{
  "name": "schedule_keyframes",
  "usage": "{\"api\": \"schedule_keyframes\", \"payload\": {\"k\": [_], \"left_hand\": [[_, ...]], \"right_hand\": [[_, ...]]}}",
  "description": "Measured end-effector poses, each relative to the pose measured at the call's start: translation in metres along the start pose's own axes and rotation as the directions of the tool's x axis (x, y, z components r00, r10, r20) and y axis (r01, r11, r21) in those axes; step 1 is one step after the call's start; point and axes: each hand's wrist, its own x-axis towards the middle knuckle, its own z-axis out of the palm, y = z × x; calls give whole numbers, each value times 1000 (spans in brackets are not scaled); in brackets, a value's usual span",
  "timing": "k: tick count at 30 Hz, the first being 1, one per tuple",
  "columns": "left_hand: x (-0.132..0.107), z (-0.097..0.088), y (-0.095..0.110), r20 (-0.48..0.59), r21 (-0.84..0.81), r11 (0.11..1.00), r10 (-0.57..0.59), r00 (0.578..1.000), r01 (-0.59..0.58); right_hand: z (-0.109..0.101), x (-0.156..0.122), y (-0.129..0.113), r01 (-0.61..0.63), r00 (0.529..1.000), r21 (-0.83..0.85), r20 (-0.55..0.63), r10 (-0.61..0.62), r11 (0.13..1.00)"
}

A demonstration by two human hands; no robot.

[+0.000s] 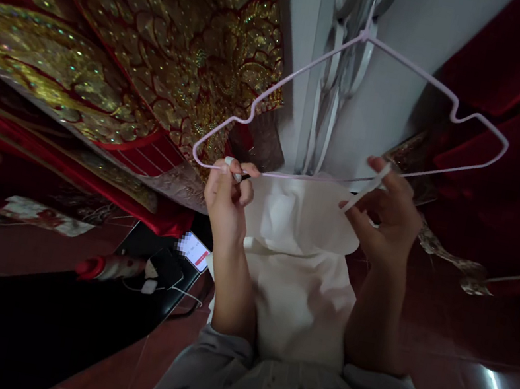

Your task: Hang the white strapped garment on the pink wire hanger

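Head view: a pale-pink wire hanger [364, 36] is hanging before a grey panel [390, 97]. Left hand [227, 195] is grasping a small white band [229, 161] at its lower bar; right hand [390, 224] is holding a narrow white strip [366, 188], seemingly not yet secured.

You had one left hand [230, 191] and one right hand [389, 217] — two in all — with one white strip [366, 188] showing at each, one pink hanger [364, 36], one lit phone [194, 252], one red-capped bottle [119, 267] and one white plug block [149, 286]
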Motion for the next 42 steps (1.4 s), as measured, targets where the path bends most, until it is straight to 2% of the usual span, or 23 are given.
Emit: {"api": "schedule_keyframes", "payload": {"k": [2, 4, 6, 7, 10, 13, 14, 16, 18, 19, 22, 24, 26, 28, 29, 31, 32, 34, 36, 38, 42], "left_hand": [[-5, 4, 1, -9, 14, 1000, -7, 1000, 7], [-10, 6, 0, -47, 41, 999, 8, 999, -6], [-12, 3, -3, -135, 82, 993, 99, 986, -89], [-11, 0, -5, -192, 108, 982, 173, 966, -155], [-2, -19, -7, -322, 218, 920, 384, 865, -327], [14, -39, 0, -324, 372, 835, 527, 786, -406], [19, -44, 5, -279, 422, 804, 555, 783, -419], [29, -49, 17, -111, 492, 754, 550, 828, -435], [38, -46, 31, 111, 529, 728, 449, 887, -435], [42, -42, 38, 214, 544, 718, 381, 899, -434], [54, -26, 55, 421, 581, 682, 214, 882, -443], [58, -16, 61, 501, 594, 668, 130, 855, -449], [59, -10, 60, 530, 603, 662, 84, 844, -445], [54, -9, 50, 467, 612, 668, 126, 875, -423], [49, -9, 41, 392, 609, 680, 189, 900, -408], [36, -10, 21, 167, 571, 737, 326, 930, -361], [29, -10, 10, 42, 528, 781, 368, 929, -333], [14, -7, -8, -123, 378, 891, 319, 940, -253], [1, -1, -17, -159, 234, 954, 227, 961, -187], [-7, 7, -18, -133, 156, 974, 184, 974, -163], [-10, 14, -9, -108, 162, 974, 179, 978, -160]], "right_hand": [[5, 0, 0, 32, 998, 0, 45, -32, 999], [7, -2, 2, 75, 997, -7, 25, -75, 997], [8, -6, 4, 86, 996, -11, 9, -85, 996], [8, -7, 4, 83, 997, -11, 10, -83, 996], [7, -10, 3, 62, 998, -8, 22, -62, 998], [5, -7, 1, 37, 999, 7, 36, -37, 999], [5, -6, 1, 25, 999, 10, 42, -26, 1000], [5, -4, 0, 3, 999, 18, 52, -3, 1000], [5, -4, 0, -10, 998, 31, 63, 8, 999], [6, -4, 0, -5, 998, 40, 61, 3, 999], [7, -5, -1, 11, 999, 61, 35, -13, 998], [7, -6, -1, 13, 1000, 58, 26, -15, 998], [5, -6, -1, 17, 999, 35, 34, -19, 999], [3, -5, -1, 31, 999, 2, 39, -31, 1000], [2, -5, -1, 34, 999, -11, 40, -34, 999], [3, -5, -2, 27, 999, -16, 48, -27, 999], [4, -5, -3, 19, 998, -12, 55, -18, 1000], [7, -6, -4, 2, 997, -2, 78, -2, 1000], [10, -8, -5, -3, 996, 6, 86, 3, 1000], [12, -11, -6, 4, 998, 22, 66, -6, 1000], [14, -15, -8, 19, 1000, 83, -20, -18, 996]]}}
